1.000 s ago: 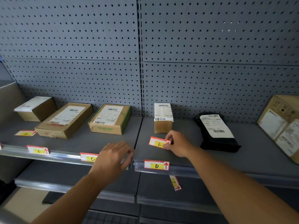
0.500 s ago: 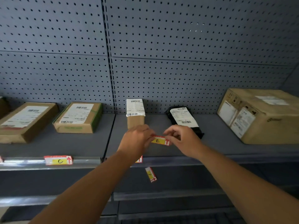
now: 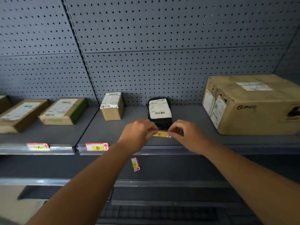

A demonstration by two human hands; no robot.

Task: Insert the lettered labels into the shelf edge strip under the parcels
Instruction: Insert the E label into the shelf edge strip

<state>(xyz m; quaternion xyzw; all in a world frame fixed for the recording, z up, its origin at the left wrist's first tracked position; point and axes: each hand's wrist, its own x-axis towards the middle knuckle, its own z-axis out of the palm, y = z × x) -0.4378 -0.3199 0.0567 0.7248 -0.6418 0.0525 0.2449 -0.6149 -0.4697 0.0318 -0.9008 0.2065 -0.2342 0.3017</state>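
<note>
While both hands meet over the shelf front, this is the layout:
left hand (image 3: 138, 134): fingers curled, pinching the left end of the E label; fingertips hidden behind the knuckles
right hand (image 3: 186, 133): fingers curled, pinching the right end of the same label; thumb tip hard to make out
grip state: both clamped on the E label, one at each end
E label (image 3: 160, 133): held level between the two hands, just in front of the black parcel, above the strip and not seated in it; both ends covered by fingers
shelf edge strip (image 3: 162, 151): just below the grip; partly hidden by both forearms
D label (image 3: 97, 146): seated in the strip, left of the left hand
C label (image 3: 38, 146): seated further left; letter blurred
F label (image 3: 135, 164): lying on the lower shelf, below the left wrist; letter faint
black parcel (image 3: 159, 111): right behind the grip; front edge hidden by the hands
small box (image 3: 112, 106): behind and left of the left hand
large box (image 3: 253, 103): right of the right hand; cut off by the frame edge
flat boxes (image 3: 63, 111): far left, the outermost ones cropped
</note>
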